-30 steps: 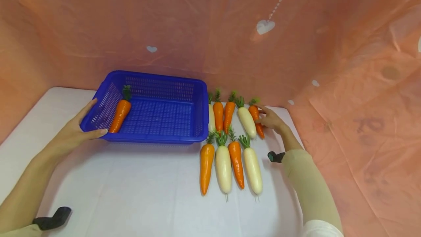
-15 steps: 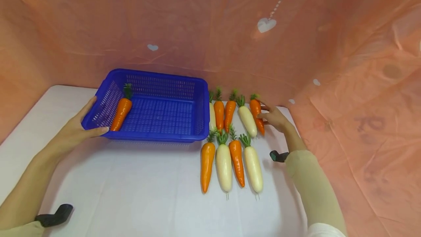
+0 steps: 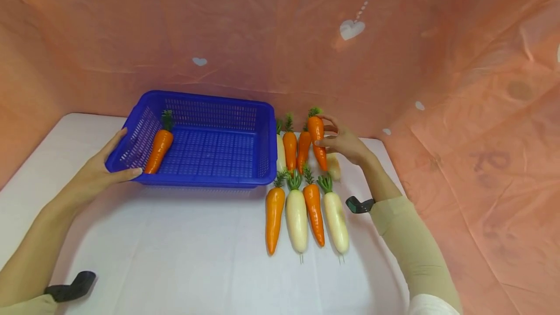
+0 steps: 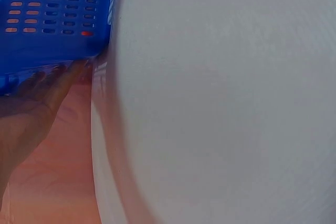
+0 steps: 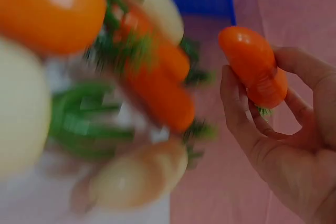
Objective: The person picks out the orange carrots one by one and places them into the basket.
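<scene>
Head view has the orange carrot [image 3: 317, 140] up off the white table [image 3: 175, 252], green top upward and tip down, in front of a partly hidden white radish [image 3: 334, 168] and just right of another carrot [image 3: 304, 152]; the right hand [image 3: 347, 145] has it pinched between thumb and fingers, and the right wrist view backs that up, thumb on one side, fingers on the other; the left hand [image 3: 98, 176] is clamped on the left end of the blue basket [image 3: 205, 180], thumb over the near rim, and one carrot [image 3: 159, 151] lies inside against that end; as for handling, my guess is it's a fake one, so light and stiff, not squishy; that glossy skin looks kinda slippery though, and the taper could let it swivel if you pinch too near the tip; I'd grab the fat part of the body, below the leaves, with fingers opposed; the frilly top looks like the flimsy bit, so I wouldn't lift by it; don't think it needs much squeeze tbh.
</scene>
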A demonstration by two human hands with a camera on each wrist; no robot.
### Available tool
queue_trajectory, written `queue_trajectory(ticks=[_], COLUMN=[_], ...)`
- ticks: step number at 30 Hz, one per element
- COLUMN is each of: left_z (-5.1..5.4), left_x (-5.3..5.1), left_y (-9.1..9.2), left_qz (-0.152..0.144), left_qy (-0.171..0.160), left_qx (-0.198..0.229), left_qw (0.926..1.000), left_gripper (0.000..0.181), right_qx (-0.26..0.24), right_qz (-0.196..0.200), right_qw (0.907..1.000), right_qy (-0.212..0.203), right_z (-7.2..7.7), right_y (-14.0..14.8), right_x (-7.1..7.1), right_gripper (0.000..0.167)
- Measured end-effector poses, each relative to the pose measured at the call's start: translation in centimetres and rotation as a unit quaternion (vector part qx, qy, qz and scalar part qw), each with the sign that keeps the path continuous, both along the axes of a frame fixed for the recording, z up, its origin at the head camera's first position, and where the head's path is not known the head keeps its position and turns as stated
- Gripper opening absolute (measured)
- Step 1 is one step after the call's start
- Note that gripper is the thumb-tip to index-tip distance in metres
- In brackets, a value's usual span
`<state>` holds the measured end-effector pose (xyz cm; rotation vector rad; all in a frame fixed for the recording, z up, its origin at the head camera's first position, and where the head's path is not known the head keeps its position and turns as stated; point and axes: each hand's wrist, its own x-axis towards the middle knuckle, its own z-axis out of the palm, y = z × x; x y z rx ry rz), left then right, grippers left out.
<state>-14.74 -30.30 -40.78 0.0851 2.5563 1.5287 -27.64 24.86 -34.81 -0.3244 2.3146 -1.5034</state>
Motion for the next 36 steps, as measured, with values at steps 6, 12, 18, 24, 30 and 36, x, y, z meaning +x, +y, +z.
queue_trajectory(ticks=[6, 12, 18, 24, 30, 36], left_z=[0.0, 0.0, 0.6, 0.9, 0.3, 0.0], left_x=[0.0, 0.0, -0.1, -0.1, -0.1, -0.1], left_y=[0.0, 0.1, 0.0, -0.2, -0.2, -0.4], left_qz=[0.001, 0.002, -0.012, -0.016, -0.03, -0.026], left_qy=[0.003, 0.008, 0.005, 0.002, 0.01, 0.03], left_qx=[0.001, -0.011, -0.038, -0.039, -0.005, -0.009], left_qw=[1.0, 0.9999, 0.9992, 0.9991, 0.9995, 0.9992], left_gripper=[0.098, 0.098, 0.099, 0.102, 0.101, 0.104], right_qx=[-0.016, -0.017, -0.001, -0.009, -0.001, 0.009], right_qz=[0.036, 0.08, 0.104, 0.11, 0.105, 0.123], right_qw=[0.9991, 0.9958, 0.9929, 0.9934, 0.9942, 0.9921], right_qy=[0.015, 0.043, 0.058, 0.032, 0.02, 0.026], right_z=[0.9, 1.0, 1.3, 1.6, 1.1, 0.6], right_y=[-3.4, -6.7, -10.1, -13.7, -17.4, -21.2], right_x=[0.2, -0.3, -0.9, -1.3, -1.2, -0.8], right_gripper=[0.077, 0.077, 0.076, 0.079, 0.08, 0.082])
